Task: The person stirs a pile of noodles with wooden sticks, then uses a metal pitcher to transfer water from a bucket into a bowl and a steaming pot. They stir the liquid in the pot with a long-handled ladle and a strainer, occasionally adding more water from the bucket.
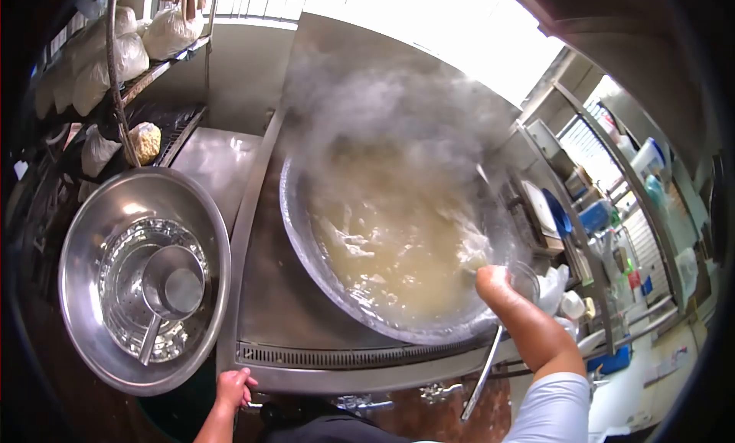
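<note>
My right hand (494, 281) is closed at the right rim of a large round wok (337, 290). What it grips, if anything, is hidden by the hand and steam. Cloudy, pale yellow-brown liquid (406, 267) fills the wok, with whitish pieces at its surface and thick steam rising. Just below the right forearm, a metal handle (483, 374) slants over the stove's front edge. My left hand (236, 387) hangs by the stove's front left corner, fingers curled in with nothing visible in them. Close to it stands a big steel bowl (80, 320) holding a perforated metal insert and a dipper (172, 282).
The steel stove top (264, 305) surrounds the wok, with a slotted strip along its front. Plastic bags (172, 33) sit on a rack at upper left. To the right, shelves carry a blue tray (556, 212), containers and bottles. A white bag (551, 290) lies beside my right arm.
</note>
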Available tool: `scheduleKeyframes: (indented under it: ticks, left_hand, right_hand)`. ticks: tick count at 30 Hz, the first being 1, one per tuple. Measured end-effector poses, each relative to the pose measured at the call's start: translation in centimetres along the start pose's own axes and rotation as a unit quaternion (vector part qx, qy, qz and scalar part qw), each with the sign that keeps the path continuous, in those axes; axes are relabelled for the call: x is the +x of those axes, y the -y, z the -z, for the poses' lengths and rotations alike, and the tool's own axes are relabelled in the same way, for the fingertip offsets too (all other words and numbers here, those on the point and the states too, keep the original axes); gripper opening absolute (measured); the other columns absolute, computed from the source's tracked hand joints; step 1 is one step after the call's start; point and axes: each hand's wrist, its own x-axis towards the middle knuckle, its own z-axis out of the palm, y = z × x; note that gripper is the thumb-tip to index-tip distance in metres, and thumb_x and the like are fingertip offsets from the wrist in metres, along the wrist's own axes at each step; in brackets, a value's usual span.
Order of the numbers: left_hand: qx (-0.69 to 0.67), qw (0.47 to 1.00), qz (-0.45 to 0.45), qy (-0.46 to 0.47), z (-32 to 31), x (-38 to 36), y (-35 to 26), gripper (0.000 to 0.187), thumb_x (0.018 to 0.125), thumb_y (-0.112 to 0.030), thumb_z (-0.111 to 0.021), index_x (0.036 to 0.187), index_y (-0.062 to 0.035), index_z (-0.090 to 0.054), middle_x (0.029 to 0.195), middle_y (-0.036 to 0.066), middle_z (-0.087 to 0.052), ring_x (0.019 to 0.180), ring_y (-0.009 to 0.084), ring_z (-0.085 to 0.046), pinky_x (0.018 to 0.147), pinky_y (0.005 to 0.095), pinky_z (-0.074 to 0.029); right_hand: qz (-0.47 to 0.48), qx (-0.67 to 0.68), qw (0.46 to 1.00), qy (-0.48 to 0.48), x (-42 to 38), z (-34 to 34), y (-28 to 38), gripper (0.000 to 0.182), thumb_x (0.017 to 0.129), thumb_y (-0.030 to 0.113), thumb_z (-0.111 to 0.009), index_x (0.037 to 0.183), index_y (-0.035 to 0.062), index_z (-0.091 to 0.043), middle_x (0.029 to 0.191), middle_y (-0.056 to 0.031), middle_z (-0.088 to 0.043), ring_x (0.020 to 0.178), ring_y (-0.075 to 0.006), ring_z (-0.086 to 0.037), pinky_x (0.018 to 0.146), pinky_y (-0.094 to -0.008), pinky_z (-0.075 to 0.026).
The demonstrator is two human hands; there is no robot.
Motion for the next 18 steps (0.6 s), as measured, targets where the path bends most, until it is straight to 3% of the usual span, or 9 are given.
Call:
scheduleKeyframes:
  ticks: [2, 9, 13, 18]
  left_hand:
    - [0.005, 1.0, 0.01, -0.015, -0.1, -0.4, -0.2, 0.041, 0.093, -0.028, -0.052, 0.07, 0.0035, -0.065, 0.044, 0.008, -0.051, 0.031, 0.0138, -0.047, 0.03, 0.0258, -0.035]
    - [-0.007, 0.998, 0.039, -0.053, -0.1, -0.7, -0.1, 0.045, 0.093, -0.029, -0.051, 0.065, 0.0058, -0.062, 0.042, 0.008, -0.05, 0.028, 0.0135, -0.043, 0.027, 0.0248, -0.031]
    - [-0.009, 0.998, 0.034, -0.043, 0.1, -0.8, -0.1, 0.044, 0.093, -0.03, -0.052, 0.067, 0.0038, -0.065, 0.043, 0.008, -0.051, 0.029, 0.0138, -0.045, 0.028, 0.025, -0.033]
    - [-0.005, 0.999, 0.019, -0.033, 0.0, -0.8, -0.3, 0.043, 0.093, -0.03, -0.053, 0.068, 0.0025, -0.065, 0.043, 0.008, -0.051, 0.029, 0.0135, -0.045, 0.028, 0.025, -0.033]
  right_hand:
    - [-0.01, 0.04, 0.999, 0.014, 4.6, -0.3, 1.2, 0.022, 0.082, 0.017, -0.063, 0.1, 0.0129, -0.073, 0.11, -0.0083, -0.068, 0.101, -0.0244, -0.066, 0.075, -0.0401, -0.055]
    - [-0.031, 0.136, 0.989, -0.042, 18.2, 3.0, 7.2, 0.02, 0.081, 0.017, -0.063, 0.099, 0.0153, -0.073, 0.107, -0.0087, -0.069, 0.099, -0.0248, -0.067, 0.075, -0.0386, -0.055]
    - [-0.05, 0.169, 0.981, -0.085, 18.2, 2.6, 9.2, 0.02, 0.082, 0.015, -0.063, 0.099, 0.0159, -0.073, 0.106, -0.0083, -0.069, 0.099, -0.0239, -0.067, 0.076, -0.0395, -0.056]
    - [-0.039, 0.242, 0.966, -0.082, 12.9, 1.5, 7.0, 0.022, 0.082, 0.012, -0.059, 0.099, 0.0108, -0.072, 0.104, -0.0119, -0.069, 0.098, -0.0265, -0.067, 0.079, -0.0385, -0.055]
